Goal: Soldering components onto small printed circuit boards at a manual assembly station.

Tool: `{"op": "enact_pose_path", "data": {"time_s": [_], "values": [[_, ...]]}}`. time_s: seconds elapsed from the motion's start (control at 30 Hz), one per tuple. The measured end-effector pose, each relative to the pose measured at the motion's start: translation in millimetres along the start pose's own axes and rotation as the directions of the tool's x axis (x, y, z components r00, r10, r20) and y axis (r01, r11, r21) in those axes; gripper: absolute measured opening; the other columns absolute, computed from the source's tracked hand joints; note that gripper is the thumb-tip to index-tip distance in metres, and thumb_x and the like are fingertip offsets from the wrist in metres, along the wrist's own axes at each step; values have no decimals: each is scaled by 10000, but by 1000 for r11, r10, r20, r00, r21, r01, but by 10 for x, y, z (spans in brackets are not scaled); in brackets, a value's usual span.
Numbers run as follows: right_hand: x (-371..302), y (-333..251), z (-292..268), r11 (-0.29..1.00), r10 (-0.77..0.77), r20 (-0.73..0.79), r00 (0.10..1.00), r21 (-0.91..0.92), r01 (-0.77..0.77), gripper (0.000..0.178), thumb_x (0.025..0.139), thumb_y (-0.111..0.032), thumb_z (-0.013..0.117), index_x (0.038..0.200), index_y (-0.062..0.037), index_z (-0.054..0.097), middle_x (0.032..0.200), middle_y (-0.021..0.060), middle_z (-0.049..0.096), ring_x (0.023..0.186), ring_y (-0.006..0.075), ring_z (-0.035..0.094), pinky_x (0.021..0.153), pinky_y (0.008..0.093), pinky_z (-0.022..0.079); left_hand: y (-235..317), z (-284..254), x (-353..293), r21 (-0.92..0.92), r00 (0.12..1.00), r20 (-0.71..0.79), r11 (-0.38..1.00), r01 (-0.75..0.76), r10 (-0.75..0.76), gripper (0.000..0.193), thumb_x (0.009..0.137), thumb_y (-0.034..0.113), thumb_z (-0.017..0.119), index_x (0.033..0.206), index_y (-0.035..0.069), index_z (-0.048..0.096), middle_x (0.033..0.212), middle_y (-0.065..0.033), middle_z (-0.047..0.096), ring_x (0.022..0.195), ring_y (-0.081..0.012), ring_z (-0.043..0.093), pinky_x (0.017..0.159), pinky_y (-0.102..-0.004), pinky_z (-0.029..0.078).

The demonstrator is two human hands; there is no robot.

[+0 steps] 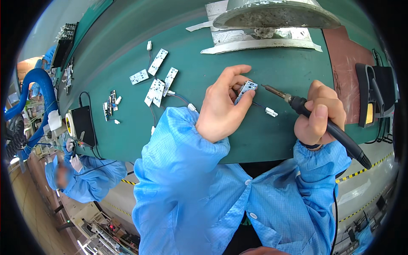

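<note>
Between the thumb and fingers of my left hand is a small white circuit board, partly covered by the fingers. A short lead runs from it to a white connector lying on the bench. My right hand grips a soldering iron like a pen, its tip pointing left, close to the board but apart from it. Several more white circuit boards with leads and connectors lie loosely grouped left of my left hand.
Farther left on the green bench are small dark boards and a black box. A metal hood stands at the back. At right, an iron stand sits by a reddish mat. A gloved co-worker sits at left.
</note>
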State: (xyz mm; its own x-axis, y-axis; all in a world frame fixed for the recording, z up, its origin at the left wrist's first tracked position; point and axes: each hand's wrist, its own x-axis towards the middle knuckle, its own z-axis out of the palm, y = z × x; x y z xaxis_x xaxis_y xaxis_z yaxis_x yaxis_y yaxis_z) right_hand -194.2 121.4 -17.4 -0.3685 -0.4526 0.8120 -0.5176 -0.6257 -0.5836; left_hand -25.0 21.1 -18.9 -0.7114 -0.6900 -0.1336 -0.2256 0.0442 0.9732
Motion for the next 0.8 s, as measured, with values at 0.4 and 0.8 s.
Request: {"op": "enact_pose_path", "data": {"time_s": [0.4, 0.8], "values": [[-1, 7, 60, 1000, -15, 101, 995, -7, 16, 83, 824, -24, 534, 774, 10, 477, 538, 43, 407, 399, 118, 300, 363, 287, 214, -9, 3, 21, -44, 999, -9, 998, 48, -49, 425, 836, -81, 594, 1238, -54, 459, 972, -88, 630, 832, -82, 582, 667, -187, 457], [-2, 32, 55, 1000, -8, 107, 994, -1, 8, 74, 805, -5, 536, 761, 6, 476, 519, 34, 394, 401, 113, 294, 361, 283, 210, -12, 20, 30, -51, 998, -20, 997, 58, -59, 424, 833, -82, 607, 1233, -59, 470, 965, -77, 628, 840, -81, 582, 664, -181, 460]]}}
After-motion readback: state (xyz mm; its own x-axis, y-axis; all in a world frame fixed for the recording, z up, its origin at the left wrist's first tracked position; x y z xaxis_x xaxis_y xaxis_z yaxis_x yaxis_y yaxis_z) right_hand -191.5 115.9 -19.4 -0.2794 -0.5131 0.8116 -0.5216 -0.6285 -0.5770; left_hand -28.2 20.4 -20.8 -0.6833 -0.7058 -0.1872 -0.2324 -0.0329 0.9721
